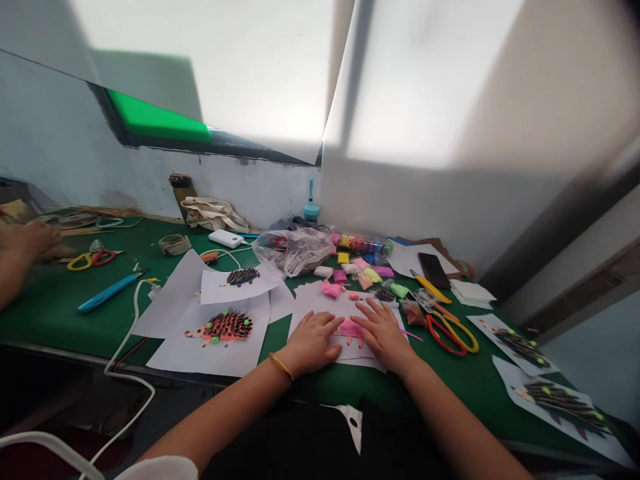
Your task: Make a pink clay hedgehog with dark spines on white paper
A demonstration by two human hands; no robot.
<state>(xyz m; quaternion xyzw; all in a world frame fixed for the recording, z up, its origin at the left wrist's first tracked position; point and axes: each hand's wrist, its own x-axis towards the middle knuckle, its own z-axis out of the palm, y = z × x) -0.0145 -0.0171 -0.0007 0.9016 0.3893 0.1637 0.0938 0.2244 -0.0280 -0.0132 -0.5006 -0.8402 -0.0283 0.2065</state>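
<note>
A pink clay shape (352,329) with small orange-pink feet lies flat on white paper (305,303) in front of me. My left hand (314,341) rests on the paper at its left side, fingers outstretched and fingertips at the clay's edge. On the other side, my right hand (384,332) has its fingers spread, with fingertips touching or just over the clay. Both hands partly cover the shape. Just beyond my fingers are a lump of pink clay (331,288) and a small coral piece (354,296). A thin magenta stick (411,335) pokes out past my right hand.
Red-and-yellow scissors (453,331), a yellow cutter (431,287) and a phone (433,271) lie right. Clay packets (371,275) and a plastic bag (295,250) are behind. Hedgehog pictures (225,328) and a blue cutter (107,293) lie left. Another person's hand (30,243) is far left.
</note>
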